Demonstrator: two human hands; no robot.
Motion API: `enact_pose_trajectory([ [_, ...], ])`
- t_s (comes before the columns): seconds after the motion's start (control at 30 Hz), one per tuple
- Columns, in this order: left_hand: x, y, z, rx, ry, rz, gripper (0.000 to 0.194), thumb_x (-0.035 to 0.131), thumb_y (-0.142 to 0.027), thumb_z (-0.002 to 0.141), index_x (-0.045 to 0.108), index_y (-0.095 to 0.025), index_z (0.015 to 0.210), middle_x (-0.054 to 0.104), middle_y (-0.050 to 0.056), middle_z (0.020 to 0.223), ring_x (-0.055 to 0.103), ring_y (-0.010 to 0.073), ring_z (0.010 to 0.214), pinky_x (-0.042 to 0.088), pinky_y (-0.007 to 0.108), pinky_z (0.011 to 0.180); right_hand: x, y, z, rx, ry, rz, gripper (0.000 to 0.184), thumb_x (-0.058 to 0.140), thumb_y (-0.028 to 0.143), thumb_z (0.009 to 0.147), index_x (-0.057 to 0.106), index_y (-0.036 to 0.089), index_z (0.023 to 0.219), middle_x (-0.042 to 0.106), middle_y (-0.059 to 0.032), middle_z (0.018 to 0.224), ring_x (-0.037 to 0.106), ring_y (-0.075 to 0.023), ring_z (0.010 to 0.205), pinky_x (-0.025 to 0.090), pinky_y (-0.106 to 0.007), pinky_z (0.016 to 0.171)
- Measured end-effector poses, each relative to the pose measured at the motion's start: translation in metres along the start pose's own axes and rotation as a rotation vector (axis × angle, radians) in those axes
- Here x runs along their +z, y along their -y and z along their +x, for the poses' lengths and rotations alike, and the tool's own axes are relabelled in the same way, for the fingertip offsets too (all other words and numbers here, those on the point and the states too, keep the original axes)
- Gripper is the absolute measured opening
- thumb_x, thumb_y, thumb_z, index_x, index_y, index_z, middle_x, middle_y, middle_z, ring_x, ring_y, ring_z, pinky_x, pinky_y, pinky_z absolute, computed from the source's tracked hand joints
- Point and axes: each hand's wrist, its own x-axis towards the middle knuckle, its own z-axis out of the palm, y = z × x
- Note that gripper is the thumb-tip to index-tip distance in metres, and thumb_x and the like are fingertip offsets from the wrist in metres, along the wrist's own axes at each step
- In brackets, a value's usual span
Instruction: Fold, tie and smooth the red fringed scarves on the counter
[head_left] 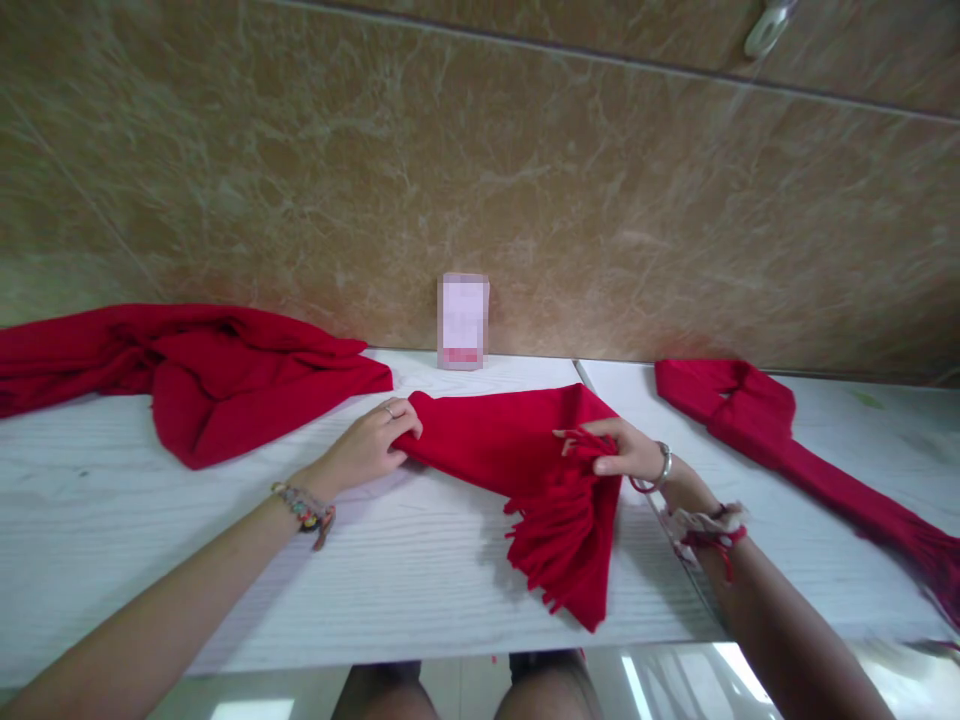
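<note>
A red fringed scarf (pixel 495 435) lies folded on the white table in front of me, its fringe hanging toward the table's front edge. My left hand (pixel 379 435) grips the scarf's left end, fingers closed over the cloth. At the right, my right hand (pixel 615 447) has its fingers around some of the fringe strands near the fold. The fingertips there are partly hidden by the fringe. Both wrists wear bracelets, and a ring shows on my left hand.
A bunched red cloth (pixel 232 390) lies at the back left of the white table (pixel 300 610). Another red scarf (pixel 750 430) is looped on the right, its fringe near the edge. A small blurred card (pixel 463 320) leans against the marbled wall (pixel 465 150). A seam crosses the tabletop.
</note>
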Motion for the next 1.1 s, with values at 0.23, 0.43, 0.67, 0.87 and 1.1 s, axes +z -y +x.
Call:
enact_pose_trajectory([
  [0.23, -0.006, -0.008, -0.004, 0.14, 0.115, 0.084, 0.035, 0.046, -0.003, 0.057, 0.057, -0.018, 0.087, 0.053, 0.007, 0.11, 0.042, 0.0229, 0.109, 0.025, 0.043, 0.1, -0.006, 0.002, -0.003, -0.021, 0.269, 0.214, 0.068, 0.061, 0.064, 0.062, 0.06, 0.011, 0.104, 0.066, -0.008, 0.083, 0.062, -0.0176, 0.078, 0.048, -0.03, 0.074],
  [0.43, 0.001, -0.037, 0.006, 0.253, 0.238, 0.098, 0.045, 0.054, -0.029, 0.076, 0.048, -0.024, 0.121, 0.043, 0.008, 0.133, 0.031, 0.0251, 0.125, 0.018, 0.047, 0.104, -0.011, -0.012, 0.005, -0.012, -0.256, -0.177, 0.043, 0.037, 0.047, 0.087, 0.061, 0.017, 0.104, 0.065, -0.0097, 0.098, 0.059, -0.0197, 0.094, 0.044, -0.038, 0.086],
  [0.67, 0.018, -0.071, 0.07, 0.202, 0.276, -0.081, 0.039, 0.042, -0.035, 0.088, 0.048, -0.018, 0.122, 0.047, 0.01, 0.13, 0.043, 0.0203, 0.117, 0.031, 0.034, 0.097, -0.01, -0.028, 0.007, -0.087, -0.077, -0.724, 0.032, 0.049, 0.009, 0.075, 0.063, 0.017, 0.103, 0.063, -0.0099, 0.101, 0.053, -0.0203, 0.099, 0.041, -0.042, 0.09],
  [0.87, 0.017, -0.08, 0.112, 0.223, 0.537, -0.171, 0.023, 0.048, -0.033, 0.082, 0.063, -0.016, 0.086, 0.064, 0.005, 0.091, 0.056, 0.0168, 0.082, 0.04, 0.025, 0.075, -0.01, -0.023, 0.007, -0.099, -0.105, -0.797, 0.02, 0.056, 0.008, 0.07, 0.065, 0.017, 0.086, 0.059, -0.0079, 0.088, 0.052, -0.0196, 0.088, 0.044, -0.038, 0.082],
  [1.1, 0.002, -0.068, 0.109, 0.18, 0.709, -0.392, 0.019, 0.051, -0.024, 0.076, 0.063, -0.018, 0.089, 0.066, 0.0, 0.09, 0.056, 0.0134, 0.078, 0.04, 0.02, 0.07, -0.014, -0.016, 0.004, -0.136, -0.112, -0.722, 0.02, 0.048, 0.0, 0.065, 0.058, 0.017, 0.067, 0.059, -0.0051, 0.079, 0.052, -0.0171, 0.08, 0.045, -0.034, 0.078],
])
